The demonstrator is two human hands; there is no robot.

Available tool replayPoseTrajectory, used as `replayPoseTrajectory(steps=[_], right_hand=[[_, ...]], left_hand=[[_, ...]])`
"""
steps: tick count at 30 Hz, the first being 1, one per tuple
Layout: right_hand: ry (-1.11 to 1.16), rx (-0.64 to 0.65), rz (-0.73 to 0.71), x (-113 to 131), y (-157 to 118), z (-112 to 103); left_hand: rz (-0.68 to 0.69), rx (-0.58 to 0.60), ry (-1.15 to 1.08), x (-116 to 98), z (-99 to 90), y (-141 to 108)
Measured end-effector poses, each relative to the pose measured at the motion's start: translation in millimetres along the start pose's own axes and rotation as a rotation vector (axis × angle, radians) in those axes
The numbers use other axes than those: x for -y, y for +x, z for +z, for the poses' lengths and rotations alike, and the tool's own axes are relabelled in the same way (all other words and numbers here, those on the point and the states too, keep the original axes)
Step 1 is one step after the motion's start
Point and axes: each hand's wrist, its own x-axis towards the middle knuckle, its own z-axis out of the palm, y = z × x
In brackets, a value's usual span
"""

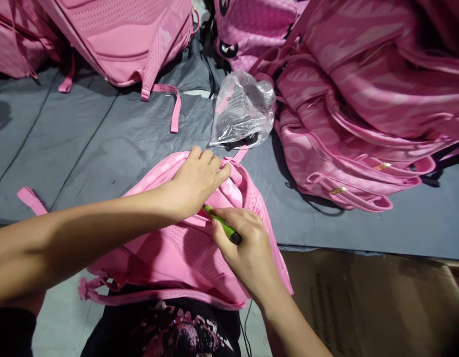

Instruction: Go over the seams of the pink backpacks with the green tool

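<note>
A pink backpack (151, 265) lies back side up at the table's near edge, reaching toward my body. My left hand (196, 181) bends over its upper part, fingers curled on the pink fabric; the fingertips are partly hidden. Closed in my right hand (248, 243) is a slim green tool with a black end (225, 225). Its far tip points at the fabric beneath my left palm, and I cannot make out that tip or the exact kind of tool.
Just beyond the backpack sits a clear plastic bag (244, 111) with items inside. Stacked pink backpacks (348, 114) fill the right side. More pink bags (121, 39) stand along the back of the grey-covered table (103, 134). A cardboard box (374, 302) is below at right.
</note>
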Motion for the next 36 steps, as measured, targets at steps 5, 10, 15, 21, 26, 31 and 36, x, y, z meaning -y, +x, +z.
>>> replayPoseTrajectory(steps=[5,10,15,21,26,31,36], right_hand=[[0.035,-0.026,-0.019,-1,0,3],[0.012,-0.046,-0.028,-5,-1,5],[0.114,-0.073,-0.076,-8,-6,8],[0.157,-0.126,-0.158,-5,-12,16],[0.167,-0.131,-0.148,-13,-11,25],[0.181,-0.159,-0.178,-21,-10,28],[0.172,-0.186,-0.195,-22,-12,29]], left_hand=[[-0.009,-0.047,0.022,-1,3.5,-2],[0.033,-0.073,0.016,7,7.7,-2],[0.059,-0.004,-0.012,20,-4.9,-13],[-0.099,0.181,0.089,11,-13.1,-33],[-0.209,0.186,0.223,2,-5.1,-33],[-0.102,0.188,0.235,11,-9.2,-33],[-0.052,0.212,0.193,16,-9.9,-40]])
